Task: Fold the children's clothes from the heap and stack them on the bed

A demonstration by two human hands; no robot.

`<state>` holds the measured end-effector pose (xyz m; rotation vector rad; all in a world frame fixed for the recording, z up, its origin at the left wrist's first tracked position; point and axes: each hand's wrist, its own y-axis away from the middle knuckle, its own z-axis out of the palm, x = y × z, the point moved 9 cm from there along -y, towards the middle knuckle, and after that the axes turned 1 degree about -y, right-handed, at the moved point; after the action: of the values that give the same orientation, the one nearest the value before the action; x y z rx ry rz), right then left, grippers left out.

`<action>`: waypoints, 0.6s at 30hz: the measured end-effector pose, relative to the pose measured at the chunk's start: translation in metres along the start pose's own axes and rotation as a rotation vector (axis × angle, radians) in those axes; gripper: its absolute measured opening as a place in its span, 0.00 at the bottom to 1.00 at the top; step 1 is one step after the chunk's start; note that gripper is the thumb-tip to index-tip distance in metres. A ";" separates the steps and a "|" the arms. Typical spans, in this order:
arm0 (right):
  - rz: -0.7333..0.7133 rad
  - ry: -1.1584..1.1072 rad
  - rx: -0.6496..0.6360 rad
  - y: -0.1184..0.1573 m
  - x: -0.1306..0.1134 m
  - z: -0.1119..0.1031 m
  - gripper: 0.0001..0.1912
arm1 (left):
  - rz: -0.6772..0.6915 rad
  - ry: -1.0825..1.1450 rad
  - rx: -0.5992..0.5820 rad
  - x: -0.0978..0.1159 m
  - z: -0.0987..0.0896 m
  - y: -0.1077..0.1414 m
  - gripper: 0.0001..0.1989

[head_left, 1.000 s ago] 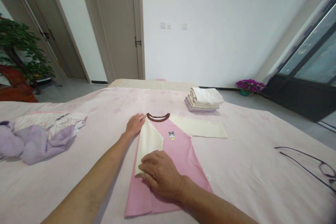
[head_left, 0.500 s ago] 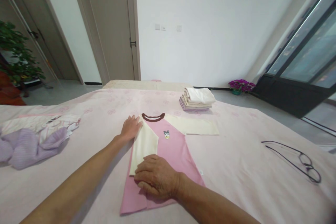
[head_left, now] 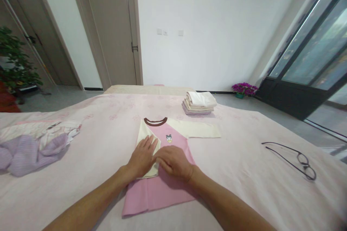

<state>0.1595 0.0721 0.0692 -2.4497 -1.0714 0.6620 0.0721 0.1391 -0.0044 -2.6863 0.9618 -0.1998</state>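
Observation:
A pink shirt (head_left: pixel 168 191) with cream sleeves, a brown neckband and a duck-face print lies flat on the pale pink cloth. Its left-side sleeve is folded down across the front; the other cream sleeve (head_left: pixel 202 129) stretches out to the right. My left hand (head_left: pixel 143 156) rests flat on the folded sleeve, fingers extended. Right beside it, my right hand (head_left: pixel 175 162) has its fingers curled in at the sleeve's inner edge, apparently pinching the fabric. Its fingertips are partly hidden against the left hand.
A stack of folded clothes (head_left: pixel 199 103) sits toward the far edge. Rumpled lilac and striped clothes (head_left: pixel 35 149) lie at the left. Eyeglasses (head_left: pixel 294 160) with open temples rest on the pink cloth (head_left: pixel 241 173) at the right. Purple flowers (head_left: pixel 244 89) stand on the floor beyond.
My left hand has slid from the shoulder down onto the folded sleeve. My right hand has moved up from near the cuff and curled its fingers. The camera view has shifted slightly.

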 end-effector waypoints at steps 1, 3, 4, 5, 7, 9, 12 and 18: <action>0.126 0.039 0.047 0.001 0.027 -0.011 0.12 | -0.001 -0.015 0.007 0.001 -0.002 0.000 0.28; 0.361 0.122 0.119 0.012 0.086 -0.036 0.13 | -0.016 -0.030 0.005 0.001 -0.004 0.000 0.29; 0.473 0.179 0.128 0.020 0.116 -0.048 0.15 | -0.022 -0.032 -0.001 0.001 -0.004 -0.001 0.29; 0.593 0.251 0.133 0.032 0.146 -0.062 0.18 | -0.024 -0.029 -0.010 0.001 -0.004 -0.001 0.29; 0.855 0.398 0.115 0.063 0.201 -0.091 0.22 | -0.023 -0.009 -0.033 0.001 -0.003 -0.002 0.29; 1.149 0.502 0.047 0.102 0.245 -0.116 0.25 | -0.037 0.035 -0.062 -0.001 -0.004 -0.005 0.28; 1.347 0.493 0.018 0.140 0.278 -0.139 0.23 | -0.107 0.210 -0.059 -0.005 -0.011 -0.014 0.25; 1.474 0.396 0.032 0.160 0.298 -0.147 0.20 | -0.261 0.834 0.030 0.002 -0.023 -0.035 0.20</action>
<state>0.5118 0.1733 0.0276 -2.7949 1.0409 0.4473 0.0896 0.1590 0.0280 -2.6895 0.7538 -1.4496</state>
